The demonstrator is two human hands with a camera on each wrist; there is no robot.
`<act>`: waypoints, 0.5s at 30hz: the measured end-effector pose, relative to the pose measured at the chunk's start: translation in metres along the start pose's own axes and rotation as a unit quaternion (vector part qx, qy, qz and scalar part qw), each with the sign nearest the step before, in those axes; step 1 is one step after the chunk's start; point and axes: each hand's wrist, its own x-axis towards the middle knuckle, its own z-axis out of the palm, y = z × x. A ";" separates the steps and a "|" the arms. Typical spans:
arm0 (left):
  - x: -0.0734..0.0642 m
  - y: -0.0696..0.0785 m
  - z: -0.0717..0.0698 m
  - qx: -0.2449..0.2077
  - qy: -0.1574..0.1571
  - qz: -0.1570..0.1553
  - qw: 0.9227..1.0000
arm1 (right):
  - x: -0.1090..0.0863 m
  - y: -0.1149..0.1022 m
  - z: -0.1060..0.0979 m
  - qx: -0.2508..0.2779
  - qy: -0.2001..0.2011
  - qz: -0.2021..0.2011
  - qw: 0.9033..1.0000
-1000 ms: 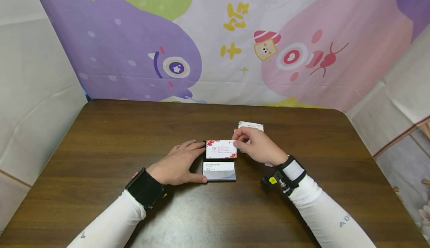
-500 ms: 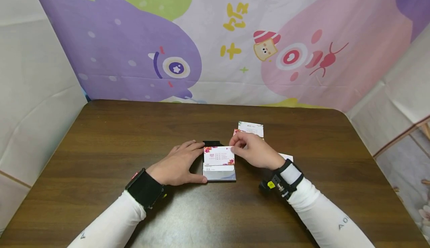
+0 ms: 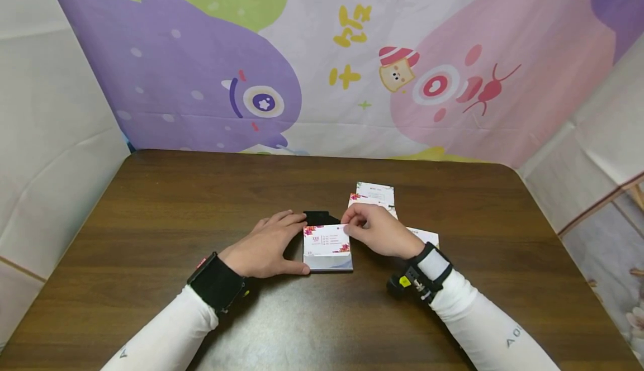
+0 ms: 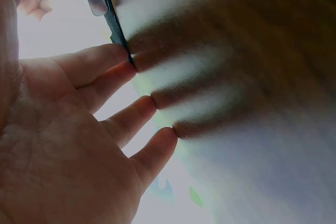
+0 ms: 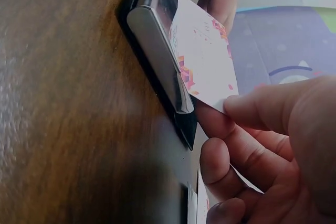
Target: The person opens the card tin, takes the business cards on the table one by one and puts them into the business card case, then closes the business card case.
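A white business card [image 3: 326, 241] with red and orange flower corners is pinched at its right edge by the thumb and forefinger of my right hand [image 3: 379, 229]. Its lower edge meets the shiny metal pocket of a business card holder [image 3: 329, 264]. In the right wrist view the card [image 5: 207, 51] slants into the mouth of the metal pocket [image 5: 157, 51]. The black part [image 3: 317, 218] of the holder shows behind the card. My left hand [image 3: 269, 245] lies along the holder's left side, fingers spread and nearly straight; in the left wrist view, fingertips [image 4: 134, 66] touch the holder's dark edge.
Several loose cards [image 3: 376, 192] lie beyond my right hand, partly hidden by it. Another white card [image 3: 427, 238] shows behind the right wrist. The brown wooden table [image 3: 226, 186] ends at a cartoon-printed cloth [image 3: 332, 125].
My right hand has drawn the flowered card down toward me, over the white card in the holder, to the pocket. More of the holder's black part shows behind. The left hand stays put.
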 end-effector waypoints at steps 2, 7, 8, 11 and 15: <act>0.000 0.000 0.000 0.001 0.001 0.002 1.000 | -0.001 -0.001 0.000 -0.002 -0.001 0.000 1.000; -0.001 -0.001 0.000 0.003 0.000 0.003 1.000 | -0.003 -0.002 0.001 -0.014 -0.010 0.001 1.000; -0.001 -0.001 0.000 0.003 0.000 0.003 1.000 | -0.003 -0.002 0.000 -0.017 -0.013 0.000 1.000; -0.001 -0.001 0.000 0.005 0.000 0.003 1.000 | -0.004 -0.002 0.000 -0.023 -0.022 -0.004 0.999; -0.001 -0.001 0.000 0.008 0.001 0.004 1.000 | -0.006 -0.002 0.001 -0.038 -0.031 -0.017 0.999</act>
